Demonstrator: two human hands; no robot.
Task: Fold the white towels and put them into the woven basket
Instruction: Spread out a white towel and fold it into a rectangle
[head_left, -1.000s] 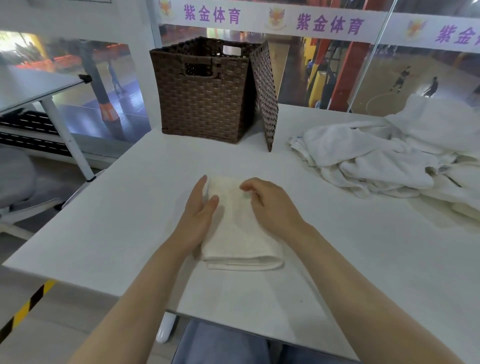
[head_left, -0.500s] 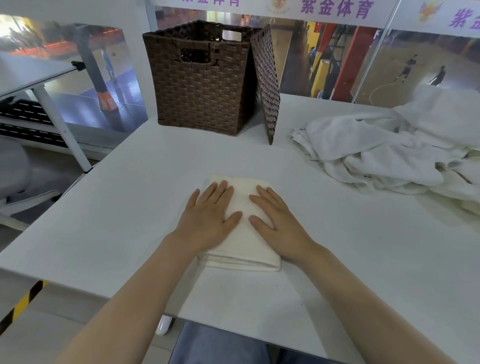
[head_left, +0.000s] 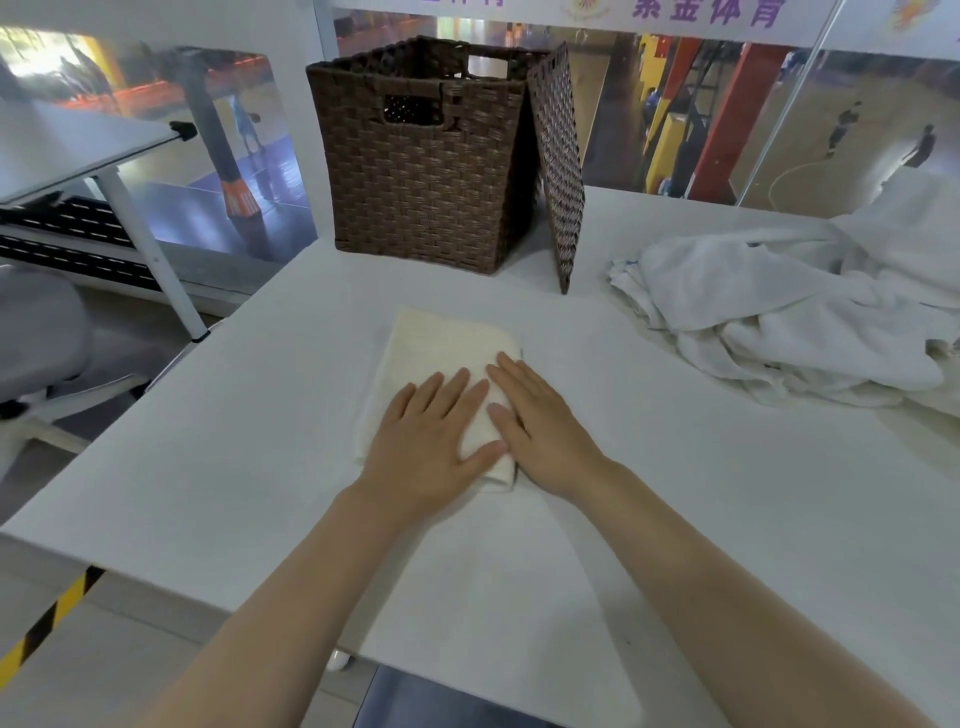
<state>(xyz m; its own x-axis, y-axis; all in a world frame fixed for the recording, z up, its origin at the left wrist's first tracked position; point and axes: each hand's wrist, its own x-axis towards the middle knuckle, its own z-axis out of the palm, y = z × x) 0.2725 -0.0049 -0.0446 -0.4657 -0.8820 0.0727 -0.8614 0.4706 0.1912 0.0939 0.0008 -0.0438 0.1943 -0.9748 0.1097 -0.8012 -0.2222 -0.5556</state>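
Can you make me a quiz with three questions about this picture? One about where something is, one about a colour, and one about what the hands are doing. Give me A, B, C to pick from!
1. Where is the basket lid?
A. Shut on top of the basket
B. Standing on edge, leaning on the basket's right side
C. On the floor

2. What colour is the woven basket?
A. Dark brown
B. Bright blue
C. Yellow

3. What are the hands doing?
A. Lifting the basket
B. Lying flat on the folded towel
C. Holding the lid

Answers:
1. B, the lid stands on the table propped against the basket, whose top is open.
2. A, its weave is dark brown all over.
3. B, the left hand and right hand press with straight fingers on the folded towel; the unfolded towels lie in a heap to the right.
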